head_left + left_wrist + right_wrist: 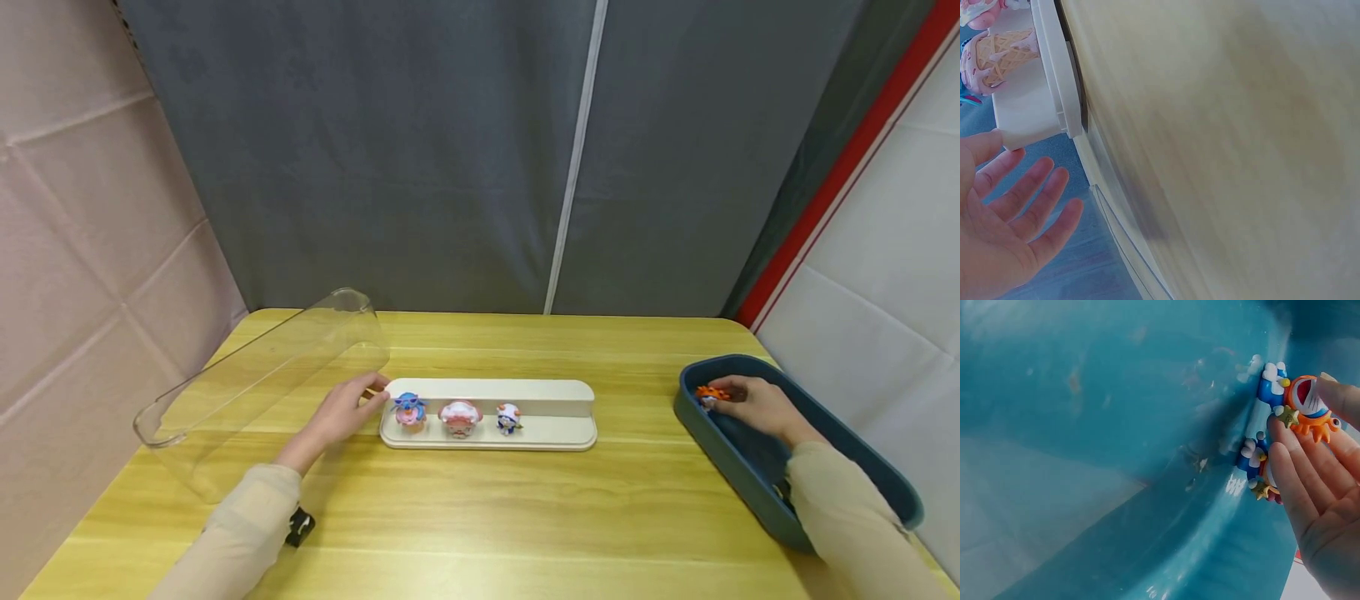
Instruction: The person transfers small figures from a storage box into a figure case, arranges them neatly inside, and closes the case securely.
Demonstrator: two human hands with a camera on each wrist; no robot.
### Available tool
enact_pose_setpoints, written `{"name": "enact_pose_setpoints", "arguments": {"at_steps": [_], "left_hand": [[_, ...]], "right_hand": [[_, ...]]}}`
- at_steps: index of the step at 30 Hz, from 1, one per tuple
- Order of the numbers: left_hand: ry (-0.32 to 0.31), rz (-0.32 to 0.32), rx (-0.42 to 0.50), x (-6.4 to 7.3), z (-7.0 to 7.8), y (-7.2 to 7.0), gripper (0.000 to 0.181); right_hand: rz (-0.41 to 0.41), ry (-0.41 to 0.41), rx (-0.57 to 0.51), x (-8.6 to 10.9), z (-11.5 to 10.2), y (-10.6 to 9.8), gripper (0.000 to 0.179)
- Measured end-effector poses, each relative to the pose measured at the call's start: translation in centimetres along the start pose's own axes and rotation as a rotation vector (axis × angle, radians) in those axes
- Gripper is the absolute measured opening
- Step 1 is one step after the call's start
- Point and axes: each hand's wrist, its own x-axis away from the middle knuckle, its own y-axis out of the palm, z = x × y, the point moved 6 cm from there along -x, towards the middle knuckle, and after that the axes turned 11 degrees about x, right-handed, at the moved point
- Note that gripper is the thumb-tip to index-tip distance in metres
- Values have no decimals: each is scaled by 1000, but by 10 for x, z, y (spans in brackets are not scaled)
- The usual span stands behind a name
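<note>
A white two-step display stand (555, 431) holds a blue-and-pink ice-cream-cone figurine (409, 412), a red-and-white round-headed figurine (460, 418) and a small white-and-blue figurine (508, 418). At the stand's left end, the thumb and fingertips of my left hand (347, 410) touch its corner, the other fingers spread. Inside the dark blue bin (720, 446), my right hand (761, 404) pinches an orange-hooded figurine (1310, 403) with a blue body between thumb and fingers. A similar blue figurine (1252, 459) shows beside those fingers, partly hidden by them.
A clear plastic cover (262, 375) lies slantwise on the table's left side, behind my left forearm. Something dark sits in the bin, mostly hidden by my right sleeve (840, 500). Grey curtain (375, 167) hangs behind the wooden table (487, 517).
</note>
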Motion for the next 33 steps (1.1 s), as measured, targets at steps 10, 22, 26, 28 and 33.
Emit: {"name": "enact_pose_setpoints", "arguments": {"at_steps": [10,22,26,28,33], "left_hand": [[-1,0,-11,1,0,1,19],[-5,-1,-4,1,2,1,19],[-4,1,-5,1,2,0,18],[-3,3,-5,1,2,0,18],[5,3,4,2,4,0,18]], "right_hand": [[15,16,-10,2,2,1,34],[31,28,-29,4,0,-9,41],[49,27,-17,4,0,-15,42],[47,30,-24,4,-2,-19,43],[33,29,-91,6,-10,-29,44]]}}
